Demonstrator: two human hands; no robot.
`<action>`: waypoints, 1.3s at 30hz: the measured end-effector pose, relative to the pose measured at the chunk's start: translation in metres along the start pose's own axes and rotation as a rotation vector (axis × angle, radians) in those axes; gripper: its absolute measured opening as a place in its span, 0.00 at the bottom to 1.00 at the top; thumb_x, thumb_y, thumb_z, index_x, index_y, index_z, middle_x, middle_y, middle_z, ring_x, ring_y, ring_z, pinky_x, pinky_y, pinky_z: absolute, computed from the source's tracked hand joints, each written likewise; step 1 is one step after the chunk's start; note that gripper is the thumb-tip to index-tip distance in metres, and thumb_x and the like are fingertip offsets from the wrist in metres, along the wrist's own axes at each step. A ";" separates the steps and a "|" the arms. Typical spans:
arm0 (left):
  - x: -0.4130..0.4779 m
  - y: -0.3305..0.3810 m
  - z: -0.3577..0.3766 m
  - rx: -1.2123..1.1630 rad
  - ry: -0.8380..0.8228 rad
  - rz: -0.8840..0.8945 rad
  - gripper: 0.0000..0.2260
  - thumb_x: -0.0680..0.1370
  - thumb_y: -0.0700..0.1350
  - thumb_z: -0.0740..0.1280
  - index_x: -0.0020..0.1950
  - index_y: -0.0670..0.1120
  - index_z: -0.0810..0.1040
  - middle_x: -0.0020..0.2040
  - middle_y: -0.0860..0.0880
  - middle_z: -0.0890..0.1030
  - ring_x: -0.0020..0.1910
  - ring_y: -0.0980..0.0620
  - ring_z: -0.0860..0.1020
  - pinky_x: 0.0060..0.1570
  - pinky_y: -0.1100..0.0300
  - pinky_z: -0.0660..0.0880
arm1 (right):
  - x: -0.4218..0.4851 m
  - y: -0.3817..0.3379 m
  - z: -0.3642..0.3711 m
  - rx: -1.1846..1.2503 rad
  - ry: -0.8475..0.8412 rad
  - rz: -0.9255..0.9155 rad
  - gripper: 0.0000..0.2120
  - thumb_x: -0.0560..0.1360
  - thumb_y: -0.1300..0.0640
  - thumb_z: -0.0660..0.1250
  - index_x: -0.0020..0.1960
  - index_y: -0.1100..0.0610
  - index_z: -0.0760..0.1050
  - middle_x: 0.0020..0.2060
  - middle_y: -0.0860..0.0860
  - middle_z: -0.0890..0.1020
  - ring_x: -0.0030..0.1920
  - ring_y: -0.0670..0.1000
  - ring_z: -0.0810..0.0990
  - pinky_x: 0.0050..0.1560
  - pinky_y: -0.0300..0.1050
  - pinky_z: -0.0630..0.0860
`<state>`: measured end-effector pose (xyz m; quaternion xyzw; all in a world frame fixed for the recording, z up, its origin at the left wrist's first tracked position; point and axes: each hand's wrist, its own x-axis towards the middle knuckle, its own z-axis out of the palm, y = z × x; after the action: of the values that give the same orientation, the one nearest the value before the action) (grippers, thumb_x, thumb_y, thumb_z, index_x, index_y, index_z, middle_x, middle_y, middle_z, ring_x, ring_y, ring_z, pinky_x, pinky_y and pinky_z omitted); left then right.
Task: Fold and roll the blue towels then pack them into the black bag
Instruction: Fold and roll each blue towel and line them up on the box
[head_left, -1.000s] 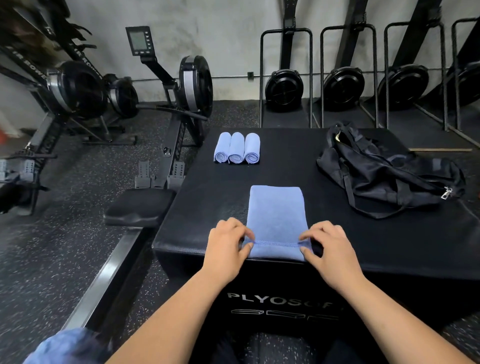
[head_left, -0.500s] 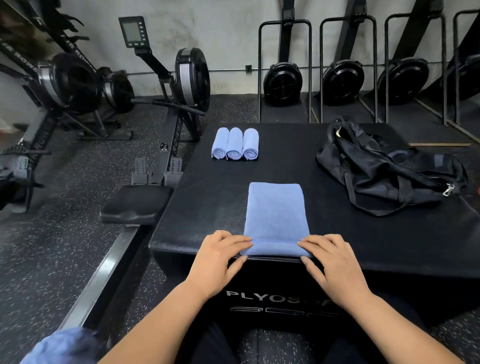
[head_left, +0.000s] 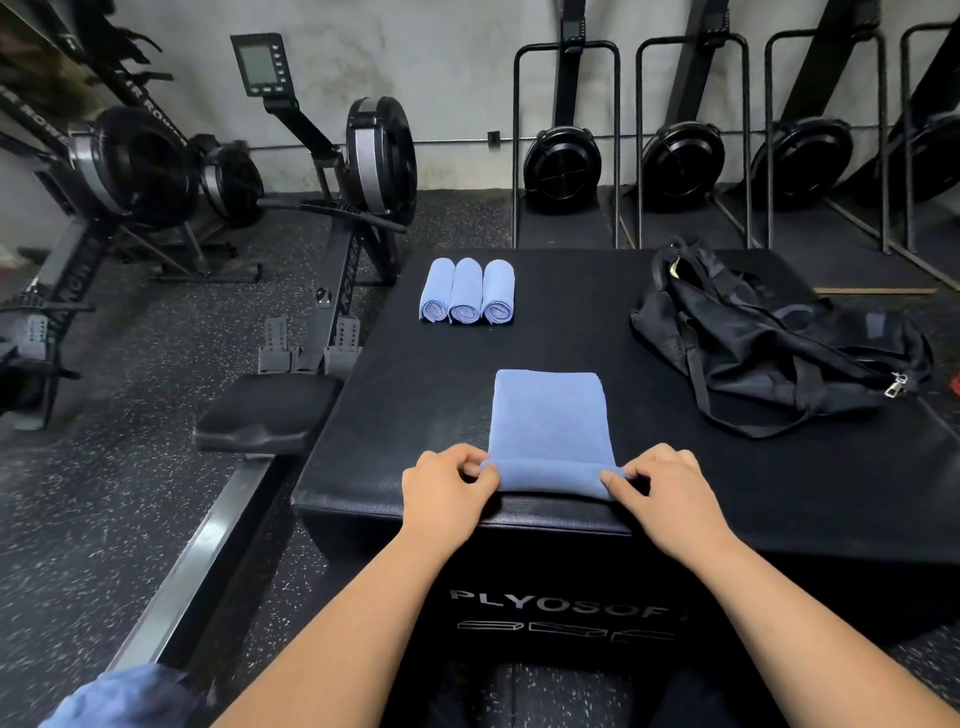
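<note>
Speckled rubber flooring (head_left: 130, 509) and a grey wall frame a gym corner. A black padded plyo box (head_left: 571, 332) stands right in front of the person, its front face lettered PLYOSOF.

Near the front edge of the box top lies a blue towel (head_left: 548, 415), folded into a long strip that runs away from the person. Its near end is turned over into a low roll. The left hand (head_left: 447, 493) pinches the left end of that roll between thumb and curled fingers. The right hand (head_left: 670, 499) pinches the right end the same way.

Beyond the strip's far end and a little to the left, across a stretch of box top, lie three rolled towels (head_left: 466, 291). They sit side by side and touching, spiral ends toward the person.

The black bag (head_left: 769, 338) slumps on the right side of the box, well apart from the strip. Its straps lie loose and a metal zipper pull (head_left: 894, 385) hangs at its right end. Whether its mouth gapes I cannot tell.

A rowing machine (head_left: 358, 171) stands left of the box, its seat (head_left: 267, 410) just beside the box's left edge. More rowers (head_left: 561, 161) are stored upright along the back wall. A blurred blue cloth (head_left: 119, 696) shows at the bottom left corner.
</note>
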<state>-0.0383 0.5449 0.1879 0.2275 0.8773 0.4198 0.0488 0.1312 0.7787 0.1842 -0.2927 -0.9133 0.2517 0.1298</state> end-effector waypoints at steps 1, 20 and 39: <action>0.001 0.003 0.003 0.037 0.019 -0.011 0.03 0.76 0.55 0.70 0.45 0.61 0.83 0.40 0.61 0.83 0.51 0.56 0.77 0.59 0.52 0.75 | 0.000 -0.003 0.001 -0.022 0.017 0.019 0.16 0.76 0.34 0.68 0.39 0.44 0.78 0.47 0.40 0.75 0.53 0.49 0.69 0.49 0.51 0.76; 0.008 -0.030 -0.008 0.231 -0.089 0.492 0.18 0.76 0.53 0.73 0.66 0.61 0.81 0.61 0.69 0.80 0.58 0.59 0.72 0.62 0.54 0.67 | -0.003 0.017 0.002 -0.134 0.107 -0.443 0.15 0.78 0.43 0.71 0.65 0.41 0.80 0.61 0.33 0.78 0.55 0.48 0.74 0.52 0.48 0.71; 0.053 0.012 0.010 0.226 0.063 0.095 0.05 0.75 0.52 0.72 0.49 0.59 0.81 0.50 0.58 0.76 0.52 0.50 0.72 0.53 0.51 0.72 | 0.046 -0.019 0.002 -0.036 0.256 -0.039 0.08 0.73 0.47 0.76 0.50 0.42 0.80 0.46 0.40 0.80 0.50 0.50 0.72 0.45 0.52 0.77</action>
<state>-0.0783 0.5816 0.1959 0.2597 0.9083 0.3270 -0.0248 0.0850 0.7922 0.1969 -0.3070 -0.8992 0.1931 0.2449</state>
